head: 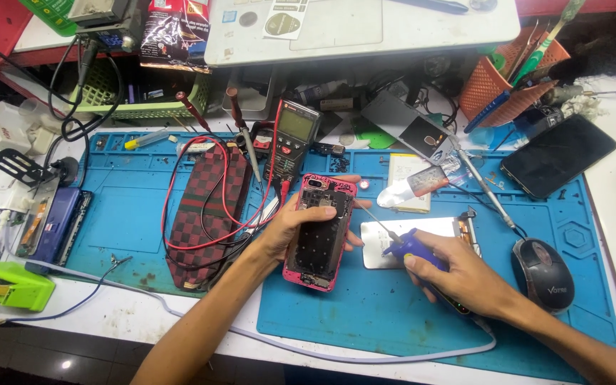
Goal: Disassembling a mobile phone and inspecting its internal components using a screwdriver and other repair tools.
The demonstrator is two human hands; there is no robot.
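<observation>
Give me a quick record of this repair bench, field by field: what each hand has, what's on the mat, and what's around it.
left hand: holds an opened pink phone, tilted up off the mat
right hand: grips a blue-handled screwdriver, tip pointed toward the phone
surface: blue work mat on a white bench
under the screwdriver: silvery panel lying flat
left of phone: checkered pouch with red and black leads across it
behind phone: multimeter
right side: black mouse, dark phone face up, orange tool basket
</observation>
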